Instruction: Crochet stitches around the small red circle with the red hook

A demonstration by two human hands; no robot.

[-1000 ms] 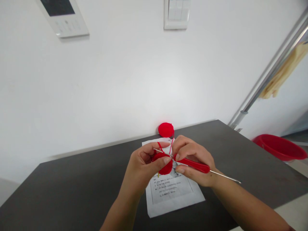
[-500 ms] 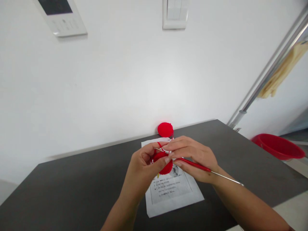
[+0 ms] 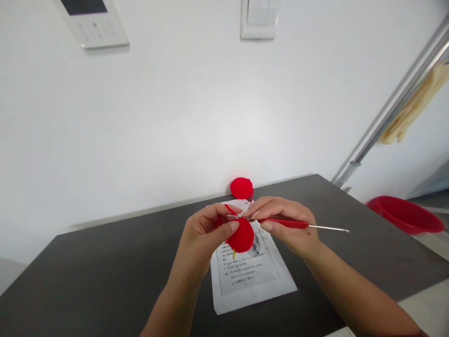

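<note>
My left hand (image 3: 206,231) pinches a round red crochet piece (image 3: 242,238) between thumb and fingers, with a strand of red yarn running over the index finger. A small yellow marker (image 3: 234,254) hangs from the lower edge of the piece. In my right hand (image 3: 289,224) is a double-ended crochet hook (image 3: 286,223) with a red grip and metal tips. Its left tip lies at the top edge of the piece, by the yarn. Beneath both hands rests a printed paper sheet (image 3: 256,281), partly covered.
A red yarn ball (image 3: 242,188) sits at the back of the dark table (image 3: 115,276), against the white wall. Off the table's right side are a red basin (image 3: 403,215), a metal pole (image 3: 396,98) and hanging yellowish gloves (image 3: 416,105).
The hook has swung from a downward slant to nearly level. My right hand has turned with it, and more of the round crochet piece now shows below the left thumb.
</note>
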